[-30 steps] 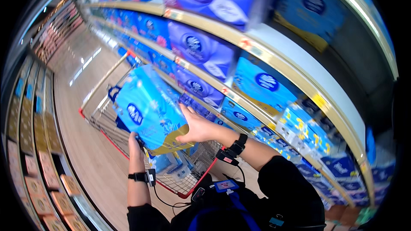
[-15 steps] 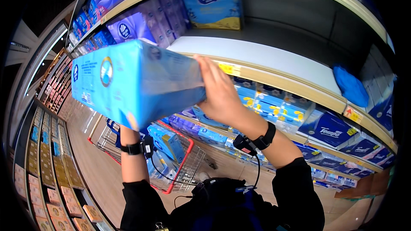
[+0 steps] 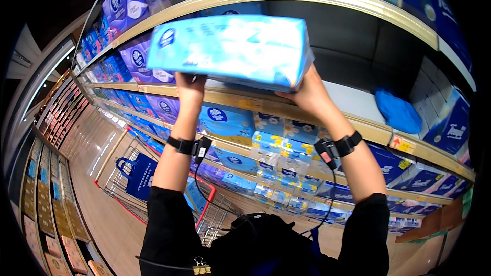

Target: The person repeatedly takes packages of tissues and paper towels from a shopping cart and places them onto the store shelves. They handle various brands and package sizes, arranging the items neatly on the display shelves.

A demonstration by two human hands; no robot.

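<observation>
Both my hands hold up a big light-blue, plastic-wrapped tissue pack [image 3: 225, 46] in front of the shelf. My left hand [image 3: 190, 86] supports it from below near its left end, with the fingertips hidden under it. My right hand [image 3: 311, 92] grips its lower right corner, fingers partly behind and beneath. The pack lies lengthwise, its long side facing me, slightly blurred. Behind and below it is the white shelf board [image 3: 353, 101] with a dark recess. A crumpled blue plastic bag or cloth [image 3: 399, 111] lies on that board to the right.
A red-trimmed wire shopping cart [image 3: 116, 186] stands lower left, holding a dark blue tote bag [image 3: 140, 176] and a light-blue pack [image 3: 195, 195]. Purple packs [image 3: 140, 61] fill the shelf's left part; dark blue packs [image 3: 450, 125] sit right. Another stocked shelf [image 3: 45, 199] lines the aisle's far left.
The tissue pack has swung round and moved right and up, toward the shelf. My left hand, hidden behind it before, now shows underneath. The cart sits further left in view.
</observation>
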